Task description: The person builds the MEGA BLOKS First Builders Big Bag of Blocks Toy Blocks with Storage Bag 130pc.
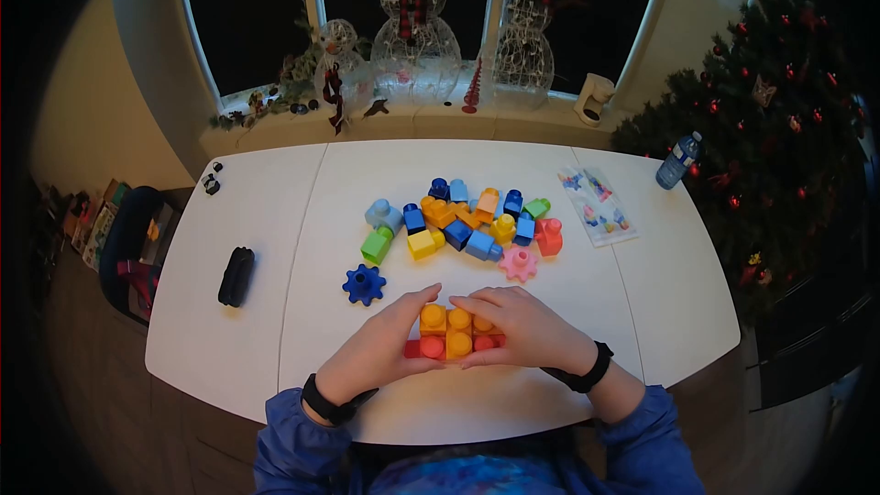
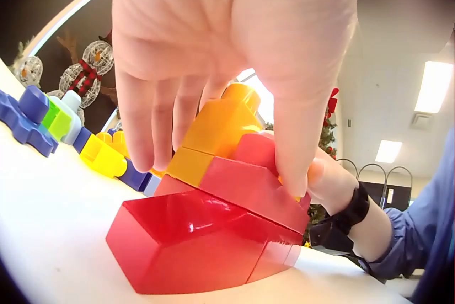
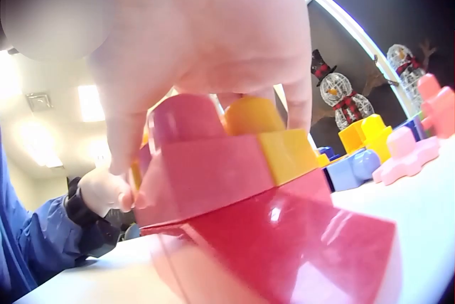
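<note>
head: high, facing forward-down over table (image 1: 344,206) | wrists: low, close, facing stacked blocks (image 2: 220,204) | all share snowmen (image 3: 343,96)

We can read no words, numbers or brands in any view. The label (image 1: 676,165) on the bottle (image 1: 679,159), at the far right of the counter (image 1: 220,353), is too small for us; on the clear packet (image 1: 599,206) near it we make out only coloured shapes.
</note>
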A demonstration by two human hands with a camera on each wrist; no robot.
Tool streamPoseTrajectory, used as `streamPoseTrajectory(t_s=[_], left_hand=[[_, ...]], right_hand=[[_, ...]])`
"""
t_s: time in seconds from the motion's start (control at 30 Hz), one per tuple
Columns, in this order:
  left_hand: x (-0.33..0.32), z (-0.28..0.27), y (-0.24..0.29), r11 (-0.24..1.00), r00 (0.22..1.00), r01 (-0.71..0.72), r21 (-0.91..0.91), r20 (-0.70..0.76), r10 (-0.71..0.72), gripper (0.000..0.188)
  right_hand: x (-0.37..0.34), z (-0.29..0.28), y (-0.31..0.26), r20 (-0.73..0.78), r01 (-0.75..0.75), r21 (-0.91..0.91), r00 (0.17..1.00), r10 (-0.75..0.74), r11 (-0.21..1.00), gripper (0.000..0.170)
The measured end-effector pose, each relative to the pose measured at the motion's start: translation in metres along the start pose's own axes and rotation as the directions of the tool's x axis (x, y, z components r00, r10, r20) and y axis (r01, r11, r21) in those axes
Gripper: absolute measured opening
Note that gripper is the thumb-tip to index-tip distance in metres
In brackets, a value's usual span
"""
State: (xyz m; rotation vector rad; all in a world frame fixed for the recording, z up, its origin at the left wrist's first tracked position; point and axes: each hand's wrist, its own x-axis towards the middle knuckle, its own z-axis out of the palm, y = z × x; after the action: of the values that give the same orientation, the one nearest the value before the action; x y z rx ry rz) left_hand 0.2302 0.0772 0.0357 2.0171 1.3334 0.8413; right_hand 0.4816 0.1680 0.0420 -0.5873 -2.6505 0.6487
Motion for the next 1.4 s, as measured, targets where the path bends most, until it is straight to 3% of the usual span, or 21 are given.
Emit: streamPoseTrajectory(t_s=[0.07,0.17,0.33,0.47,0.8,0.9,1.0,1.1,1.2,1.33,1.4], left_hand=[[0.001,-0.001,0.001,0.999,1.0,-0.023,0.033,0.022,0.022,0.091],[0.001,0.0,0.002,0.998,0.999,0.006,0.062,0.035,-0.008,0.088],[0.0,0.003,-0.003,0.999,0.999,0.04,0.019,0.035,-0.04,0.079],[0.0,0.003,-0.003,0.998,0.997,0.066,-0.023,0.037,-0.065,0.072],[0.0,0.005,-0.005,0.999,0.999,0.043,-0.015,0.034,-0.042,0.07],[0.0,0.005,-0.006,1.0,0.999,0.029,-0.008,0.03,-0.029,0.071],[-0.001,0.006,-0.006,1.0,1.0,0.004,-0.006,0.019,-0.004,0.071],[0.0,0.006,-0.007,1.0,1.0,-0.026,0.002,0.012,0.026,0.071],[0.0,0.007,-0.009,1.0,1.0,-0.025,0.002,0.012,0.025,0.071],[0.0,0.007,-0.008,1.0,1.0,0.003,-0.007,0.018,-0.003,0.071],[-0.001,0.007,-0.008,1.0,1.0,0.018,-0.022,0.025,-0.017,0.072]], right_hand=[[0.009,-0.014,0.01,-0.008,-0.01,0.082,1.0,0.011,0.997,0.066],[0.029,-0.037,0.026,-0.108,-0.021,-0.074,0.994,0.013,0.997,0.053],[0.087,-0.051,0.076,0.006,-0.033,-0.344,0.999,0.038,0.938,0.038],[0.12,-0.038,0.096,0.155,-0.013,-0.545,0.981,0.117,0.838,0.04],[0.15,-0.014,0.117,0.243,0.028,-0.713,0.947,0.209,0.701,0.047],[0.147,-0.014,0.12,0.163,0.038,-0.696,0.981,0.107,0.717,0.033],[0.141,-0.024,0.114,0.12,-0.016,-0.625,0.986,0.116,0.78,0.043],[0.129,-0.047,0.102,0.082,-0.045,-0.349,0.994,0.078,0.936,0.058],[0.108,-0.07,0.059,0.099,-0.256,-0.095,0.959,0.265,0.962,0.065],[0.06,-0.068,0.051,-0.002,-0.102,0.062,0.995,0.103,0.993,0.068],[0.041,-0.071,0.042,0.036,-0.09,0.092,0.996,0.087,0.992,0.07]])
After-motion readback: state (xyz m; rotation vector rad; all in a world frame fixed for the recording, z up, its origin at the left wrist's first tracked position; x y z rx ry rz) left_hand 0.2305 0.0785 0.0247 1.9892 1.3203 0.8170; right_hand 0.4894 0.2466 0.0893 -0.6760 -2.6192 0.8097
